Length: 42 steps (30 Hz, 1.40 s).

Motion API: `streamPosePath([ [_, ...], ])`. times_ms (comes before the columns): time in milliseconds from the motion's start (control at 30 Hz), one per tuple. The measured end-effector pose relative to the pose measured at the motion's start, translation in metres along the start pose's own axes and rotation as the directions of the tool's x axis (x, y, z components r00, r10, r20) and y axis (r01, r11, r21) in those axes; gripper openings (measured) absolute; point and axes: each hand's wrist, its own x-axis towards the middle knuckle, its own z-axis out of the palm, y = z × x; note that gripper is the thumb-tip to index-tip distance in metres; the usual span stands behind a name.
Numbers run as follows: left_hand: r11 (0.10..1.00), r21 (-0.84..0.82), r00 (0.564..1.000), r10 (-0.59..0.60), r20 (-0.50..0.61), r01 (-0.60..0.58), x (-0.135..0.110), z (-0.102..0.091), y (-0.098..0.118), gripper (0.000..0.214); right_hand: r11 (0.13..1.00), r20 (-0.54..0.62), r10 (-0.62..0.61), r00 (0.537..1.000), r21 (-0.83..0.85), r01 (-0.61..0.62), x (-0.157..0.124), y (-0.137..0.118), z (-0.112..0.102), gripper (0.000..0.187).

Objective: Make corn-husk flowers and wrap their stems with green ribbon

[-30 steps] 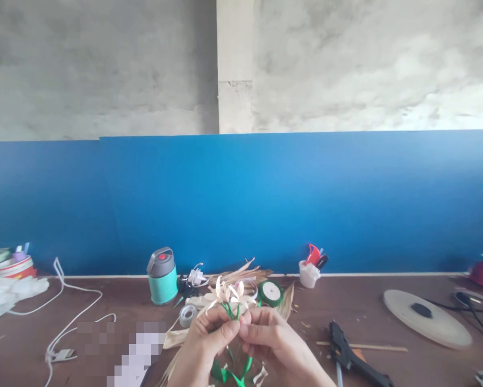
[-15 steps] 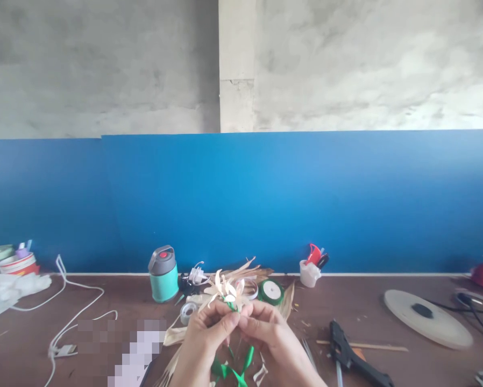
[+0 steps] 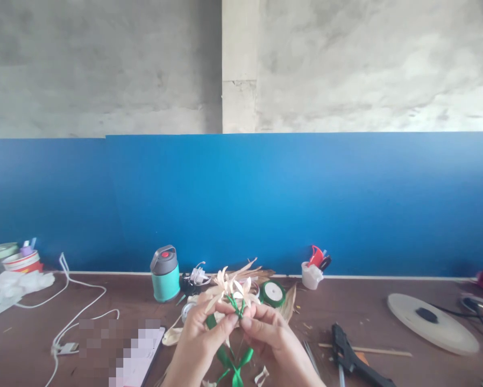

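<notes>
My left hand and right hand grip a pale, papery flower sprig above the worktop.
Fingertips close on its green-wrapped stem. Behind stand a lidded teal flask and a white cup holding red and black tools. The brown worktop meets a blue panel under a rough concrete wall.

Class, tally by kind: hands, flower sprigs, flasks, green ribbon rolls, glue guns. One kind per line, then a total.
Hands: 2, left hand and right hand
Flower sprig: 1
Flask: 1
Green ribbon roll: 1
Glue gun: 1
Total: 6
</notes>
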Motion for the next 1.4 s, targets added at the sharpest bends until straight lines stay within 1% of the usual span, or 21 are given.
streamPosePath([
  [67,0.992,0.103,0.997,0.078,-0.018,-0.076,0.0,-0.001,0.0,0.018,1.0,-0.021,-0.008,1.0,-0.022,0.008,0.001,0.001,-0.001,0.027],
  [133,0.988,0.123,0.996,0.092,0.002,-0.092,-0.001,0.0,0.002,0.019,0.998,-0.036,-0.024,0.999,-0.053,0.022,0.002,0.001,0.0,0.029],
  [200,0.995,0.084,0.998,0.059,-0.008,-0.058,-0.005,0.006,0.004,0.02,0.996,-0.056,-0.057,0.997,-0.076,0.053,0.003,0.002,0.001,0.031],
  [267,0.999,0.018,0.996,0.03,-0.08,-0.028,-0.009,0.012,0.005,0.018,0.993,-0.084,-0.089,0.993,-0.087,0.081,0.004,0.004,0.002,0.033],
  [333,0.998,-0.053,0.992,0.009,-0.129,-0.016,-0.011,0.018,0.005,0.017,0.991,-0.097,-0.104,0.99,-0.091,0.096,0.005,0.007,0.001,0.036],
  [467,0.982,-0.178,0.989,-0.091,-0.118,0.069,-0.013,0.02,0.0,0.023,0.983,-0.118,-0.138,0.983,-0.137,0.122,0.008,0.017,-0.003,0.039],
  [533,0.977,-0.188,0.986,-0.125,-0.107,0.104,-0.013,0.02,-0.002,0.026,0.972,-0.146,-0.173,0.974,-0.185,0.145,0.009,0.021,-0.004,0.04],
  [600,0.983,-0.152,0.985,-0.12,-0.124,0.101,-0.012,0.019,-0.002,0.027,0.956,-0.156,-0.221,0.963,-0.23,0.182,0.008,0.022,-0.002,0.04],
  [733,0.995,-0.081,0.984,-0.077,-0.163,0.064,-0.012,0.021,0.002,0.022,0.909,-0.145,-0.321,0.936,-0.326,0.261,0.003,0.019,0.007,0.037],
  [833,0.993,-0.099,0.984,-0.078,-0.163,0.062,-0.012,0.022,0.002,0.02,0.866,-0.167,-0.381,0.909,-0.409,0.288,-0.002,0.016,0.014,0.035],
  [900,0.991,-0.112,0.979,-0.095,-0.178,0.076,-0.011,0.022,-0.001,0.02,0.818,-0.177,-0.437,0.882,-0.486,0.308,-0.005,0.016,0.018,0.034],
  [967,0.982,-0.154,0.976,-0.136,-0.171,0.11,-0.011,0.022,-0.004,0.021,0.753,-0.172,-0.497,0.85,-0.573,0.324,-0.006,0.017,0.02,0.031],
  [1067,0.943,-0.274,0.967,-0.226,-0.121,0.186,-0.012,0.023,-0.007,0.026,0.676,-0.158,-0.557,0.815,-0.657,0.335,-0.008,0.018,0.023,0.027],
  [1133,0.924,-0.334,0.965,-0.237,-0.113,0.188,-0.013,0.025,-0.005,0.027,0.649,-0.147,-0.578,0.803,-0.68,0.342,-0.009,0.019,0.025,0.026],
  [1200,0.923,-0.351,0.966,-0.219,-0.14,0.158,-0.014,0.027,-0.001,0.027,0.637,-0.144,-0.59,0.795,-0.687,0.349,-0.01,0.02,0.026,0.025],
  [1267,0.929,-0.34,0.962,-0.214,-0.167,0.148,-0.015,0.027,0.003,0.027,0.651,-0.153,-0.585,0.797,-0.675,0.348,-0.01,0.021,0.026,0.024],
  [1300,0.933,-0.325,0.96,-0.219,-0.173,0.154,-0.015,0.027,0.004,0.026,0.673,-0.156,-0.567,0.808,-0.654,0.346,-0.009,0.021,0.025,0.025],
  [1333,0.938,-0.307,0.959,-0.224,-0.173,0.164,-0.015,0.025,0.004,0.024,0.707,-0.156,-0.536,0.83,-0.62,0.34,-0.008,0.022,0.024,0.026],
  [1400,0.944,-0.274,0.959,-0.235,-0.158,0.186,-0.015,0.021,0.003,0.02,0.806,-0.154,-0.435,0.887,-0.506,0.307,-0.006,0.021,0.021,0.029],
])
